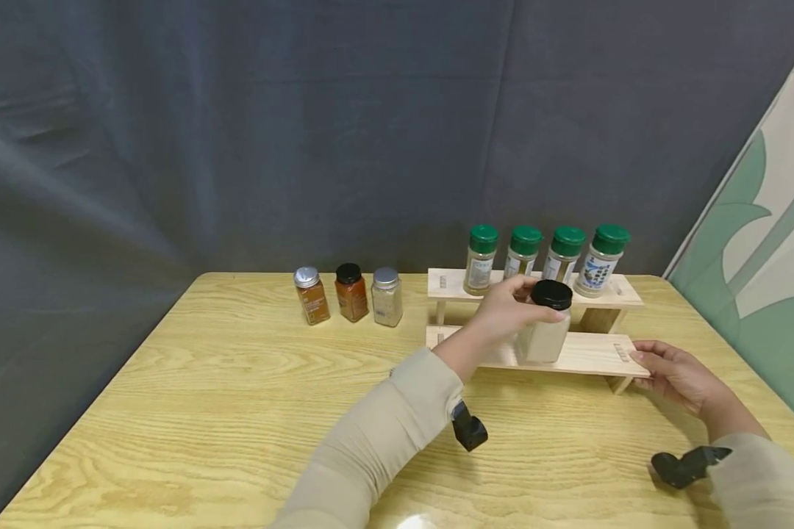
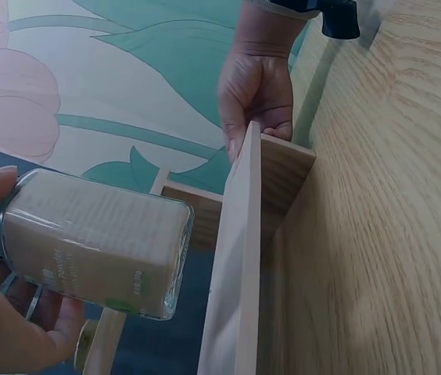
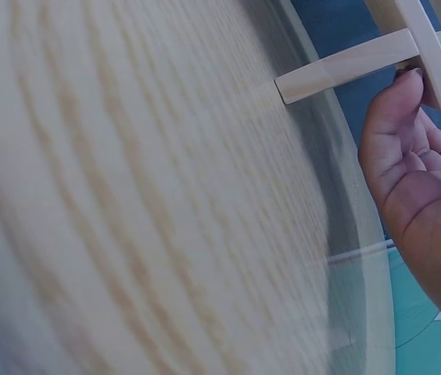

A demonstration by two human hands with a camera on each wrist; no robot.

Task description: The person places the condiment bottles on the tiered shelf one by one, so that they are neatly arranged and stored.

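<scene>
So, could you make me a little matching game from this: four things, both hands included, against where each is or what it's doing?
1. Left hand
2. Small black-lidded jar
3. Right hand
4. Green-lidded jars

A. Standing on the upper shelf
B. Holding the end of the lower shelf
C. Holding the large pale jar
D. Between two silver-lidded jars

Pairs: 1-C, 2-D, 3-B, 4-A
</scene>
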